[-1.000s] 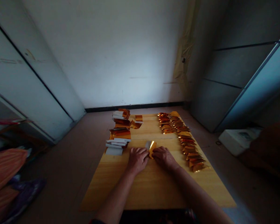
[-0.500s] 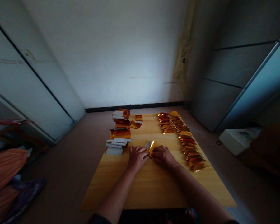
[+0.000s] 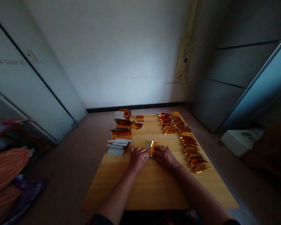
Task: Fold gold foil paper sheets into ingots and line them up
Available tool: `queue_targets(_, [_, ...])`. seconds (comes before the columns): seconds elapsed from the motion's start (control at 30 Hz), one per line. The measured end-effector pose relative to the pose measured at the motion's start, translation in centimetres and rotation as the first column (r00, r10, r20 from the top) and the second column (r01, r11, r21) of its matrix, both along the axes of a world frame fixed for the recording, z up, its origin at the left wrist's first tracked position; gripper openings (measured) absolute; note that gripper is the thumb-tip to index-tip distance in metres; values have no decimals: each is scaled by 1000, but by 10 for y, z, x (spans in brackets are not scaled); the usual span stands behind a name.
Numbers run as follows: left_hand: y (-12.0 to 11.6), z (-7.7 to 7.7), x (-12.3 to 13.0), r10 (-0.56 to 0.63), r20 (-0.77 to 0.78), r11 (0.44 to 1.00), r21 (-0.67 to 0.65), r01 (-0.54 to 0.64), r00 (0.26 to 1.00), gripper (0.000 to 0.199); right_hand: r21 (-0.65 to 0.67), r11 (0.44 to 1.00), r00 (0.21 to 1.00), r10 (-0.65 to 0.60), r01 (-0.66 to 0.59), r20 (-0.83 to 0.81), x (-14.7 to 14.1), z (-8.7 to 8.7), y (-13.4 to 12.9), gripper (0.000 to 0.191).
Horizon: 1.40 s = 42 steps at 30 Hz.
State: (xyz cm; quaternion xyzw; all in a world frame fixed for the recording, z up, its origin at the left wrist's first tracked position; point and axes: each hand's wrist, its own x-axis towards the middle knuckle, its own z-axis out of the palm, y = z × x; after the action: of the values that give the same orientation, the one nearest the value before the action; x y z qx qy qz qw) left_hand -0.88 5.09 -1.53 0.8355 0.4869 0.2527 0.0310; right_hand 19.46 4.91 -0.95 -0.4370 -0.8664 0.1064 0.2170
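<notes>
At the middle of the wooden table [image 3: 135, 187], a small sheet of gold foil paper [image 3: 153, 149] with a grey-white underside is partly folded. My left hand [image 3: 139, 157] pinches its left edge, fingers closed. On the other side my right hand [image 3: 164, 156] has its fingers closed on the right edge. The fingertips hide the lower part of the sheet. Beyond my left hand lie stacks of curled gold and white foil sheets [image 3: 119, 143]. To the right of my right hand run rows of folded gold foil pieces [image 3: 190, 150], overlapping each other.
A loose gold sheet [image 3: 137, 125] and a small gold square [image 3: 140, 118] lie near the far edge. Behind the table is a white wall [image 3: 121, 62]. Cabinets flank both sides. A white box [image 3: 236, 142] sits on the floor at right, orange cloth [image 3: 7, 168] at left.
The gold foil sheet's raised flap has shifted slightly between my fingers, and more of its pale side shows. Both hands stay almost in place. The view has shifted very slightly.
</notes>
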Motion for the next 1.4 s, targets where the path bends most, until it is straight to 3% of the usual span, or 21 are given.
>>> queue_targets(0.3, [-8, 3, -1, -8, 13, 999, -39, 9, 1000, 25, 47, 999, 1000, -2, 3, -8, 0, -9, 10, 19])
queue_targets(0.43, [-8, 3, -1, -28, -2, 999, -28, 28, 1000, 15, 60, 998, 999, -23, 25, -42, 0, -13, 14, 18])
queue_targets(0.63, [-9, 3, -7, -78, -62, 996, 30, 80, 995, 19, -10, 995, 995, -94, 95, 38, -7, -6, 16, 20])
queue_targets(0.93, [3, -2, -12, -307, -57, 949, 54, 310, 950, 29, -74, 974, 973, -206, 214, 109, -19, -1, 16, 14])
queue_targets(1.17, [-1, -7, -11, -252, 48, 967, -31, 254, 966, 38, -90, 959, 959, -256, 267, 118, -24, 1, 18, 16])
queue_targets(1.4, [-6, -4, -11, -248, 43, 966, -70, 250, 968, 48, -112, 953, 955, -267, 282, 131, -25, 4, 18, 17])
